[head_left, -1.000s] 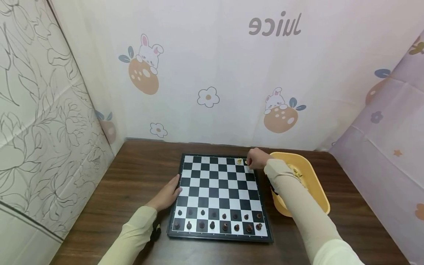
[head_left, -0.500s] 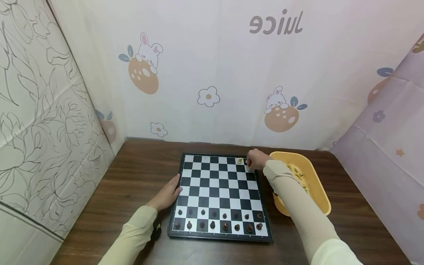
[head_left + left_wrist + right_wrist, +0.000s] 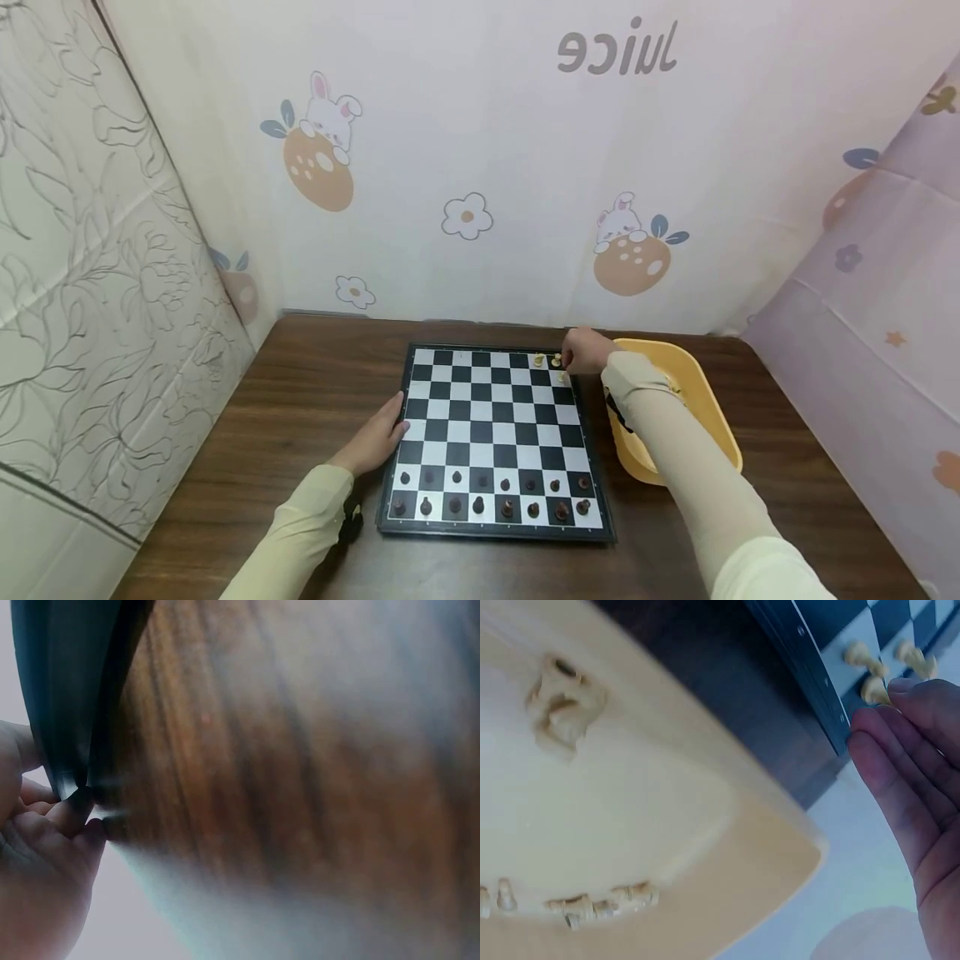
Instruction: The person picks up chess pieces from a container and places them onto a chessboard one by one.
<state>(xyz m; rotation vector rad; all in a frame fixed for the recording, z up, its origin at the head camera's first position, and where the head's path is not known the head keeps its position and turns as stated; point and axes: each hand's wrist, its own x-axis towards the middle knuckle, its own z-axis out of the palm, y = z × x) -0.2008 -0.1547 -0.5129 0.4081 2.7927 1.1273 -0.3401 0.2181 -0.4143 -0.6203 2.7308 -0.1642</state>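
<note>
On the table lies a black-and-white chessboard [image 3: 480, 408]. My left hand [image 3: 372, 437] holds its left edge, thumb on the rim; in the left wrist view, curled fingers [image 3: 71, 814] meet the dark edge. My right hand [image 3: 588, 350] is at the far right corner, beside three light chess pieces: a pawn [image 3: 866, 656], a corner piece [image 3: 874, 690] and another piece [image 3: 916, 660]. In the right wrist view the thumb overlaps the corner piece; whether it touches is unclear. No piece shows between the fingers. Dark chess pieces [image 3: 507, 507] fill the two near rows.
A yellow bin [image 3: 708, 408] stands right of the board, under the right forearm. Several light chess pieces [image 3: 566, 705] lie in it. The brown wooden table [image 3: 300, 383] meets a patterned curtain [image 3: 465, 167] at the back.
My right hand has lifted slightly away from the board's far right corner, and the light pawn and corner piece now show. My left hand stays on the board's edge. The view has shifted slightly.
</note>
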